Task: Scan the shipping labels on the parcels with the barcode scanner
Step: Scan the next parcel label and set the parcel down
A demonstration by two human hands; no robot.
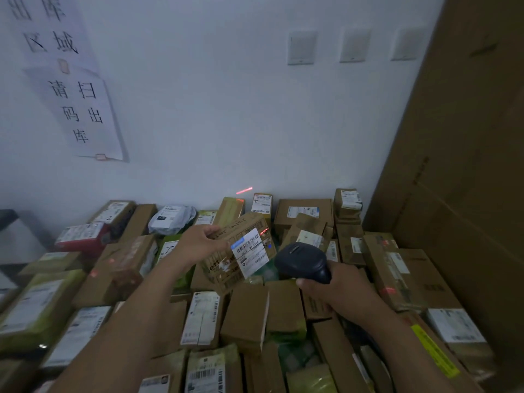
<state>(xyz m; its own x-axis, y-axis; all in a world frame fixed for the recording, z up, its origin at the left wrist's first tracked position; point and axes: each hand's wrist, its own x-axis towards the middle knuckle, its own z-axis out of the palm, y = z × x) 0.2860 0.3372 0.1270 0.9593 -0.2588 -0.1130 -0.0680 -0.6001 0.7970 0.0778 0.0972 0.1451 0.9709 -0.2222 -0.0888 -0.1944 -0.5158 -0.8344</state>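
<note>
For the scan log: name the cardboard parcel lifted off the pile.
The brown cardboard box gripped by the left hand, white label toward the dark scanner; the other parcels lie below it.

The left forearm (pixel 136 316) and right forearm (pixel 397 344) are bare, as are the left hand (pixel 198 242) and right hand (pixel 337 290).

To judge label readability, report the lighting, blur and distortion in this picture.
Head view: dim bluish light, no hard shadows; wide-angle distortion bows the brown cardboard sheet at right; foreground parcels smear; white shipping label on the brown cardboard box in the left hand is sharpest; red beam from the dark handheld barcode scanner streaks the white wall.
</note>
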